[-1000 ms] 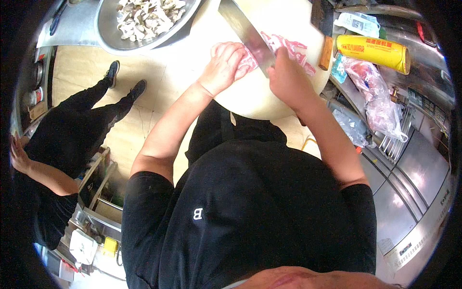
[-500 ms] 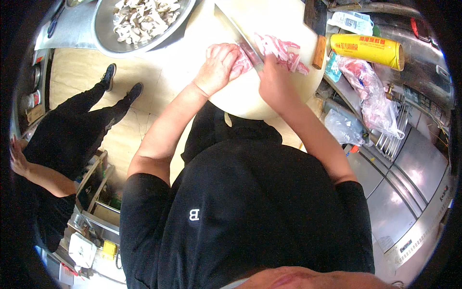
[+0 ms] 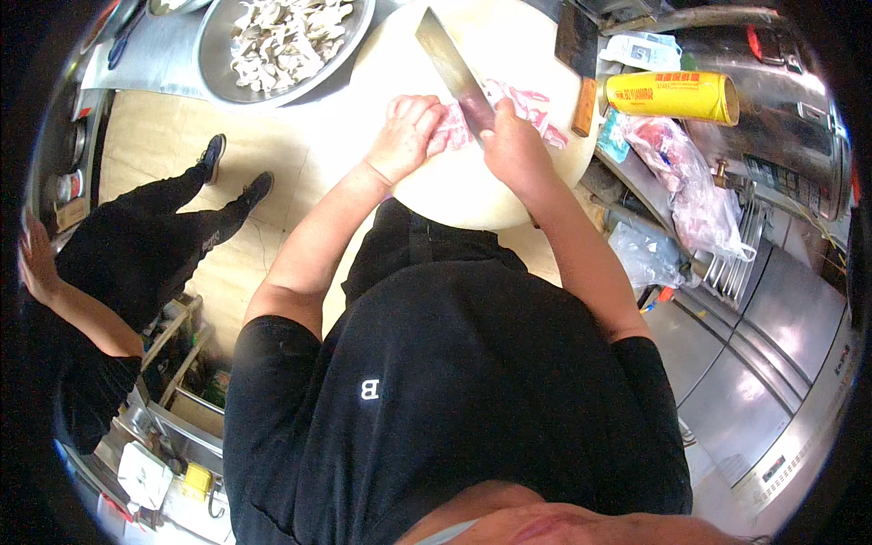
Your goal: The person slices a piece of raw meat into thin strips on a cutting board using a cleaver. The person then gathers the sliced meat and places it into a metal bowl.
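Note:
On a round, pale cutting board (image 3: 454, 204), my left hand (image 3: 404, 138) presses with curled fingers on a piece of raw, pink-and-white meat (image 3: 451, 132). My right hand (image 3: 520, 156) is closed around the handle of a cleaver (image 3: 450, 65). Its broad blade points away and to the left, leaning so its flat face shows, with the lower part beside the meat. To the right of the blade lie several cut strips of meat (image 3: 531, 102), partly hidden by my right hand. The cleaver's handle is covered by my fingers.
Far left, a metal bowl (image 3: 207, 74) holds sliced mushrooms (image 3: 286, 41). Right of the board are a wooden-handled tool (image 3: 584, 107), a yellow roll (image 3: 672, 96) and bagged meat (image 3: 668, 163). Another person's dark-clothed legs (image 3: 154, 227) are at left.
The cleaver has tilted, showing more of its flat face. My right hand has shifted slightly over the cut strips. My left hand remains on the meat; the whole view has shifted a little.

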Tool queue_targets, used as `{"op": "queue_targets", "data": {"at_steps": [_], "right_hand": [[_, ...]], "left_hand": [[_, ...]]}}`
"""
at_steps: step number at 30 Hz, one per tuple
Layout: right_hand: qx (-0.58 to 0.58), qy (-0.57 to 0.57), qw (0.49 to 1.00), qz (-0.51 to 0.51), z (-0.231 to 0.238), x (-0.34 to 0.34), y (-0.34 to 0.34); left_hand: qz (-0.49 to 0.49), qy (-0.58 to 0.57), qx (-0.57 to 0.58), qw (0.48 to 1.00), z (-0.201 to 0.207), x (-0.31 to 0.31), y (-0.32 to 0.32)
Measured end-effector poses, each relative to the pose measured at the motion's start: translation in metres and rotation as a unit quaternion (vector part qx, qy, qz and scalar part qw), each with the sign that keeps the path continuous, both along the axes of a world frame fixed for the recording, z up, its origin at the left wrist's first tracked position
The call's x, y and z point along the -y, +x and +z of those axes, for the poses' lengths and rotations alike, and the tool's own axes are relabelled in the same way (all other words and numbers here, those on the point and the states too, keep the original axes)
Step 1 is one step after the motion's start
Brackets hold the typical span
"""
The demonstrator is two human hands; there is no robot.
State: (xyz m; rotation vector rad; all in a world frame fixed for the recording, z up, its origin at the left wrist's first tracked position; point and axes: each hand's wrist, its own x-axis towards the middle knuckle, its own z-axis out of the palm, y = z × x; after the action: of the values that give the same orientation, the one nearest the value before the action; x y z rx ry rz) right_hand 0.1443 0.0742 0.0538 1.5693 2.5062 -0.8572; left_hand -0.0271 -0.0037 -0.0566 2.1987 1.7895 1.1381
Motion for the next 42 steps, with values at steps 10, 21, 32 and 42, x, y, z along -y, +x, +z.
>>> {"op": "queue_targets", "data": {"at_steps": [10,21,32,42], "right_hand": [[-0.069,0.0,0.995,-0.072,-0.001,-0.029,-0.016],[-0.015,-0.018,1.0,0.0,0.038,0.036,0.025],[-0.01,-0.017,1.0,-0.015,0.021,0.018,0.0],[-0.032,-0.057,0.997,-0.031,0.01,-0.022,-0.019]], "left_hand": [[0.026,0.02,-0.038,0.999,0.006,0.002,0.004],[0.026,-0.01,-0.023,0.999,0.007,0.004,0.003],[0.03,-0.01,-0.016,0.999,0.001,0.002,0.006],[0.042,-0.017,-0.036,0.998,-0.001,0.0,0.006]]}}
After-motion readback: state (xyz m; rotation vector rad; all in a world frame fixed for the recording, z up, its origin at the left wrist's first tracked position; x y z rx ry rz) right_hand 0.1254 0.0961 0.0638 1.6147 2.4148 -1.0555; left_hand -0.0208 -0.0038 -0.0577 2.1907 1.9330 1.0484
